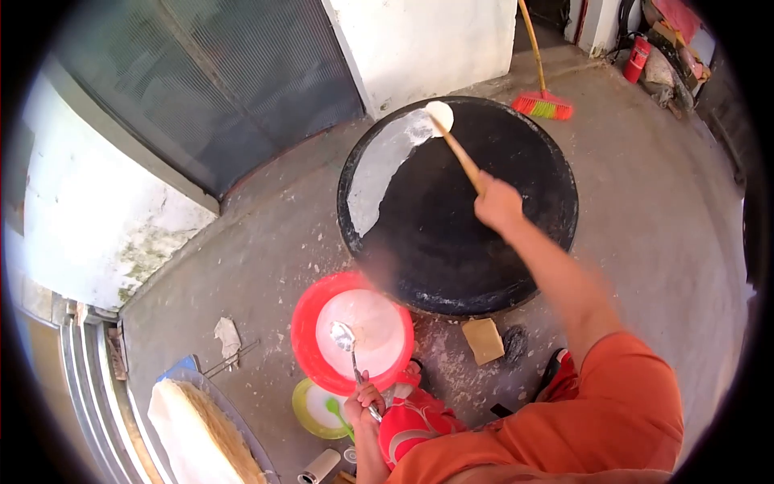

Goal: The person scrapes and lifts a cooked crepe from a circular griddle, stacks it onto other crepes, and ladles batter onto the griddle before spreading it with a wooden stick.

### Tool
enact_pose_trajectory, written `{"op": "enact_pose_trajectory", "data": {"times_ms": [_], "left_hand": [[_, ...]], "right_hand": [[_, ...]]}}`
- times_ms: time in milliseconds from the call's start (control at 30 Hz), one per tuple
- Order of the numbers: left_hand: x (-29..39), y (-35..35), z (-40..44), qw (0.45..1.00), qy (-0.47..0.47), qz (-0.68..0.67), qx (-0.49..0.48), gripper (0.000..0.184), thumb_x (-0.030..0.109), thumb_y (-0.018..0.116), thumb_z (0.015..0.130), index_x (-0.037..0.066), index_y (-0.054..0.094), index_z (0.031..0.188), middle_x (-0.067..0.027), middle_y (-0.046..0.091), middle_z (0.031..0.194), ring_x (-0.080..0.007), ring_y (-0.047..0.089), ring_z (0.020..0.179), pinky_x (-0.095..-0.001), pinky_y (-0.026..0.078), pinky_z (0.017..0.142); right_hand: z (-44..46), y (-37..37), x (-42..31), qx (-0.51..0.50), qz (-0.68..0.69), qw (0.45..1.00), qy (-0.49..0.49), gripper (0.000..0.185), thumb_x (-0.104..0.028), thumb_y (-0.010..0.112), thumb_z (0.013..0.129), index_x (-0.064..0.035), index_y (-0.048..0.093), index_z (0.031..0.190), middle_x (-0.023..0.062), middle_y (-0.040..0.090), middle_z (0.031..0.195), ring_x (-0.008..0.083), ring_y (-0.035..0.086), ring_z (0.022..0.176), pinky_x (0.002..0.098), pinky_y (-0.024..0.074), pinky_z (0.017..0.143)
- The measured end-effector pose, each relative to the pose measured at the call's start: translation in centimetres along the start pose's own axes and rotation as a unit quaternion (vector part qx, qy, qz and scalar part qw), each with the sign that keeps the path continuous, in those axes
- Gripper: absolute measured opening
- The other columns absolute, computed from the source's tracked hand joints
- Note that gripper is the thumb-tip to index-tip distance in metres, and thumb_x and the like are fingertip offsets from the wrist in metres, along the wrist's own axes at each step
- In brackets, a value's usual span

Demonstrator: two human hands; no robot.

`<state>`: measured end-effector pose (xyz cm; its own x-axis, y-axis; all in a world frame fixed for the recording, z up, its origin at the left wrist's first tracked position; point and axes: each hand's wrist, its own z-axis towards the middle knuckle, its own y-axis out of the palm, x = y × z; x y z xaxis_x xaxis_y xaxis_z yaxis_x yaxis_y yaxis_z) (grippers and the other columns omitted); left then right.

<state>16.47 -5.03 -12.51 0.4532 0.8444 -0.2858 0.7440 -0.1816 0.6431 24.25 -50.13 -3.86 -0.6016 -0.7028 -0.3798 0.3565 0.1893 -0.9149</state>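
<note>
My right hand [498, 203] is closed around the handle of a wooden spreader [463, 158]. The spreader's far end touches a white pool of batter [440, 115] at the far edge of a large round black griddle [484, 242]. From there a thin whitish layer of batter [372, 177] curves along the griddle's left side. Closed on a metal ladle [343, 335], my left hand [367, 401] is beside my knee. The ladle's bowl is over a red basin [303, 327] of white batter, coated with some of it.
A yellow-green bowl [302, 407] with a green spoon [334, 406] stands by the basin. At lower left lies a large pale flatbread stack [193, 427]. A cardboard piece [483, 340] is below the griddle; a broom [542, 105] stands behind it. A red cylinder [637, 59] is at upper right.
</note>
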Motion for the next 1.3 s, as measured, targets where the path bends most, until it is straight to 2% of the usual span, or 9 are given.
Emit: {"op": "enact_pose_trajectory", "data": {"times_ms": [133, 300, 533, 700, 800, 933, 1067, 1200, 1300], "left_hand": [[-0.3, 0.1, 0.2, 1.0, -0.002, 0.0, 0.001, 0.028, 0.004, 0.037, 0.085, -0.009, 0.048, 0.107, -0.0026, 0.041, 0.063, -0.0093, 0.038, 0.045, -0.0204, 0.034, 0.037], [0.2, 0.0, 0.0, 1.0, -0.02, 0.002, 0.007, 0.028, 0.004, 0.036, 0.085, -0.009, 0.049, 0.106, -0.0022, 0.04, 0.061, -0.0092, 0.037, 0.045, -0.0202, 0.033, 0.037], [-0.6, 0.6, -0.4, 1.0, -0.016, 0.006, 0.011, 0.027, 0.005, 0.036, 0.085, -0.008, 0.05, 0.105, -0.0016, 0.04, 0.061, -0.0093, 0.037, 0.045, -0.0206, 0.034, 0.037], [0.2, 0.3, 0.2, 1.0, -0.019, 0.006, 0.001, 0.028, 0.005, 0.037, 0.085, -0.008, 0.05, 0.106, -0.0019, 0.041, 0.062, -0.0095, 0.037, 0.046, -0.0207, 0.034, 0.038], [-0.1, 0.4, 0.2, 1.0, -0.004, 0.013, 0.01, 0.027, 0.004, 0.037, 0.085, -0.008, 0.049, 0.106, -0.0021, 0.041, 0.063, -0.0096, 0.037, 0.046, -0.0209, 0.034, 0.038], [0.5, 0.2, -0.3, 1.0, -0.016, 0.017, 0.01, 0.027, 0.005, 0.038, 0.085, -0.008, 0.049, 0.105, -0.0023, 0.041, 0.063, -0.0096, 0.038, 0.046, -0.0208, 0.034, 0.038], [0.3, 0.5, 0.2, 0.999, 0.006, 0.038, 0.01, 0.027, 0.007, 0.038, 0.086, -0.008, 0.049, 0.105, -0.0028, 0.042, 0.063, -0.0096, 0.038, 0.046, -0.0208, 0.034, 0.038], [-0.5, 1.0, -0.2, 0.998, 0.014, 0.044, 0.031, 0.026, 0.007, 0.038, 0.086, -0.009, 0.05, 0.104, -0.0034, 0.042, 0.064, -0.01, 0.038, 0.045, -0.021, 0.034, 0.037], [0.2, 0.4, -0.5, 0.999, 0.004, 0.033, 0.019, 0.026, 0.006, 0.038, 0.086, -0.009, 0.049, 0.103, -0.004, 0.043, 0.064, -0.0101, 0.038, 0.045, -0.021, 0.034, 0.037]], "right_hand": [[-2.7, 1.6, -0.7, -0.01, -0.072, 0.989, -0.13, 0.049, -0.011, 0.054, 0.07, -0.0093, 0.043, 0.118, 0.016, 0.057, 0.088, 0.0321, 0.06, 0.08, 0.042, 0.0487, 0.069], [1.6, -1.2, 3.1, -0.025, -0.111, 0.993, 0.025, 0.055, -0.012, 0.055, 0.071, -0.0135, 0.042, 0.124, 0.0136, 0.059, 0.09, 0.0296, 0.061, 0.082, 0.0402, 0.0494, 0.07], [4.5, 0.9, -0.1, -0.025, -0.171, 0.985, 0.012, 0.046, -0.008, 0.049, 0.076, -0.005, 0.04, 0.121, 0.0158, 0.058, 0.092, 0.0279, 0.062, 0.083, 0.0347, 0.0507, 0.067], [-1.8, -0.5, 1.2, -0.004, -0.039, 0.999, 0.033, 0.054, -0.011, 0.051, 0.071, -0.005, 0.037, 0.124, 0.0184, 0.056, 0.094, 0.0346, 0.06, 0.082, 0.0432, 0.0481, 0.073], [-4.7, 0.4, -0.5, -0.061, -0.068, 0.99, -0.108, 0.056, -0.009, 0.051, 0.07, -0.0056, 0.035, 0.124, 0.018, 0.055, 0.092, 0.0334, 0.06, 0.08, 0.0421, 0.049, 0.07], [1.0, -2.0, 5.1, -0.043, -0.133, 0.989, 0.056, 0.058, -0.01, 0.056, 0.071, -0.0058, 0.037, 0.125, 0.0141, 0.055, 0.094, 0.0302, 0.061, 0.084, 0.0403, 0.0499, 0.071], [-2.6, -2.6, 1.0, -0.025, -0.041, 0.996, 0.071, 0.061, -0.013, 0.059, 0.069, -0.0054, 0.037, 0.125, 0.0181, 0.056, 0.097, 0.0329, 0.059, 0.088, 0.0403, 0.0486, 0.076], [2.8, 2.3, 0.6, 0.02, -0.192, 0.98, -0.045, 0.045, -0.012, 0.05, 0.078, -0.0001, 0.039, 0.121, 0.0142, 0.057, 0.092, 0.0284, 0.063, 0.077, 0.0376, 0.0519, 0.063], [3.4, -0.8, 5.0, 0.016, -0.216, 0.976, 0.012, 0.031, -0.011, 0.043, 0.084, -0.0019, 0.043, 0.113, 0.0127, 0.057, 0.093, 0.0265, 0.063, 0.074, 0.0353, 0.0521, 0.06]]}}
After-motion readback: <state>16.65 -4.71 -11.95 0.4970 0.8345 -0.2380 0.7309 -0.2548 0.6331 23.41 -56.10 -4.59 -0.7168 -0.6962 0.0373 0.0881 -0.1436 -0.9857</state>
